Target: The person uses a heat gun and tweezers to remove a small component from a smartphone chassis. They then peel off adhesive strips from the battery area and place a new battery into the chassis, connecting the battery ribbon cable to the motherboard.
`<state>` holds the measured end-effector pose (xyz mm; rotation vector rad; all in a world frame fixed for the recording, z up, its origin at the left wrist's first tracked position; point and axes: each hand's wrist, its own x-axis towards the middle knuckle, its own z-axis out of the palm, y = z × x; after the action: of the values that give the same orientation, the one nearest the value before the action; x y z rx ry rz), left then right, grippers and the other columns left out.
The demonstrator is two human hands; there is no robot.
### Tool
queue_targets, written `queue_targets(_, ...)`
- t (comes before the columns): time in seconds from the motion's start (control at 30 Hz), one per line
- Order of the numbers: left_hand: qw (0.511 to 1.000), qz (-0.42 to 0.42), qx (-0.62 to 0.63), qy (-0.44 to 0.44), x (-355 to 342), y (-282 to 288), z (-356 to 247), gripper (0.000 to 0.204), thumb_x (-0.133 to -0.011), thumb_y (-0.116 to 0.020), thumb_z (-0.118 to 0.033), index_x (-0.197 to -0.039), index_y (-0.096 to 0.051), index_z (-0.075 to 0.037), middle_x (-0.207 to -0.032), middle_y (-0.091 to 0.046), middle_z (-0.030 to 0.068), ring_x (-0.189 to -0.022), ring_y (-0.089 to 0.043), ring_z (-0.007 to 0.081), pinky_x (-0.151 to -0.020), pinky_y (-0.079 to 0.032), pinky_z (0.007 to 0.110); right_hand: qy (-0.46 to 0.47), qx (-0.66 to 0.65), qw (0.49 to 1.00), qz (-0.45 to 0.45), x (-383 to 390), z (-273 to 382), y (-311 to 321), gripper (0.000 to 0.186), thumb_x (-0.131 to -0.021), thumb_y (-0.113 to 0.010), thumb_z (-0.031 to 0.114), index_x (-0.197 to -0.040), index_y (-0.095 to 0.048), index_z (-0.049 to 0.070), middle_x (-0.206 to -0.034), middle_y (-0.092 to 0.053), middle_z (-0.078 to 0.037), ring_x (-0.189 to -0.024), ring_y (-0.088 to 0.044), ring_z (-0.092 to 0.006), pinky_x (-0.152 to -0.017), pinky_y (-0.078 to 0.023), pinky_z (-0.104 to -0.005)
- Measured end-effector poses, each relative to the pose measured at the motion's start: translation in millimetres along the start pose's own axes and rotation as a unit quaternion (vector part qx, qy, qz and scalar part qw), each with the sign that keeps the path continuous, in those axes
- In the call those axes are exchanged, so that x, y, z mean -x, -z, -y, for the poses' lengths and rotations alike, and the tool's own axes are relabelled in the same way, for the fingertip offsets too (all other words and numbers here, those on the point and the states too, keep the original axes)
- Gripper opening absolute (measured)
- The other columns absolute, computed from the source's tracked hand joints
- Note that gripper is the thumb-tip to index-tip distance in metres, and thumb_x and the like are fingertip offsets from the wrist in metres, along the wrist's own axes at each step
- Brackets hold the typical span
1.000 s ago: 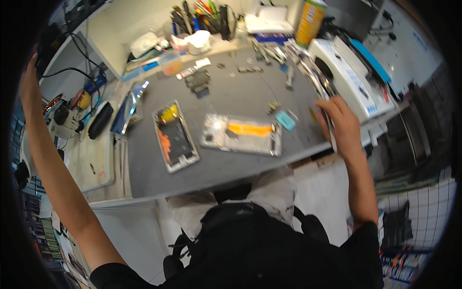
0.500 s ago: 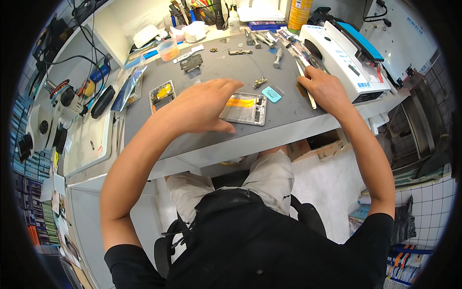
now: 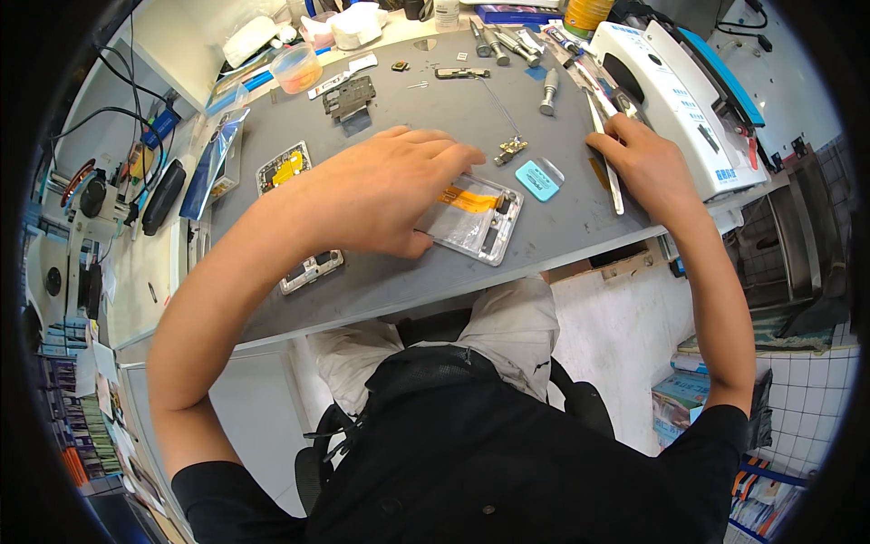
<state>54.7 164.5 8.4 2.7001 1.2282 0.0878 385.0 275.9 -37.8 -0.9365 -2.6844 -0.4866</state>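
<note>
My left hand spreads its fingers over an opened phone frame. Its thumb is by the near edge and its fingertips reach over the far edge; contact is hard to judge. An orange flex cable crosses the frame, which lies tilted on the grey mat. At the right, my right hand pinches metal tweezers between thumb and fingers, low over the mat. Between the hands lie a turquoise flat piece and a small circuit board with a thin cable. My left forearm partly covers another opened phone.
A white machine with a blue top stands right of my right hand. Several screwdrivers and tools lie at the back right. Farther left are a dark metal part, a clear plastic cup and a blue reflective panel.
The view has shifted nearer the bench. The phone frame under my left hand now sits more slanted, its right end turned toward me. My right hand stays at the tweezers.
</note>
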Motion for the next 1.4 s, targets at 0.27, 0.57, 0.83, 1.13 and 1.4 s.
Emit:
queue_targets(0.27,0.995,0.057,-0.077,-0.021,7.3,12.5,7.9,0.084,-0.073,-0.078,0.003,-0.151,-0.048,-0.011,-0.147,-0.061,0.0128,-0.15,-0.043,0.0319,-0.124,-0.039,0.045,-0.041,-0.051,0.998,-0.01,-0.9,11.0,8.2,0.03,-0.091,-0.065,0.005,-0.119,-0.071,0.014,-0.107,-0.067,-0.003,-0.093,-0.071,-0.025,-0.075,-0.058,-0.0376)
queue_targets(0.57,0.995,-0.071,-0.066,0.013,39.4,9.0,8.8,0.092,-0.068,-0.069,0.011,-0.154,-0.048,-0.014,-0.152,-0.058,0.0083,-0.154,-0.039,0.0325,-0.126,-0.038,0.047,-0.008,-0.301,0.953,-0.007,-17.8,117.5,45.5,0.022,-0.084,-0.084,0.006,-0.099,-0.068,0.003,-0.095,-0.068,-0.008,-0.074,-0.071,-0.0191,-0.062,-0.054,-0.0312)
queue_targets(0.83,0.973,-0.226,-0.004,0.05,122.1,38.2,-20.4,0.084,-0.069,-0.069,-0.011,-0.151,-0.053,-0.006,-0.15,-0.061,0.0174,-0.154,-0.039,0.0422,-0.128,-0.027,0.055,-0.039,-0.29,0.953,0.074,-33.4,129.7,40.5,0.025,-0.084,-0.086,0.014,-0.095,-0.067,0.003,-0.085,-0.068,-0.01,-0.071,-0.069,-0.0243,-0.063,-0.053,-0.0358)
queue_targets(1.13,0.909,-0.405,0.013,0.096,183.1,15.6,-5.3,0.074,-0.082,-0.067,-0.026,-0.151,-0.051,-0.003,-0.144,-0.062,0.0262,-0.149,-0.046,0.0445,-0.126,-0.027,0.06,-0.068,-0.257,0.958,0.106,-44.0,139.5,49.7,0.018,-0.085,-0.082,0.011,-0.088,-0.068,0.0,-0.081,-0.069,-0.014,-0.073,-0.068,-0.0318,-0.067,-0.053,-0.0415)
queue_targets(1.4,0.91,-0.392,0.106,0.087,185.0,-10.2,-1.9,0.066,-0.085,-0.067,-0.021,-0.146,-0.052,-0.001,-0.14,-0.064,0.0244,-0.147,-0.047,0.0443,-0.124,-0.028,0.057,-0.051,-0.215,0.973,0.075,-41.5,147.7,52.2,0.016,-0.087,-0.079,0.009,-0.083,-0.066,0.0,-0.081,-0.069,-0.016,-0.074,-0.069,-0.0367,-0.068,-0.053,-0.0451)
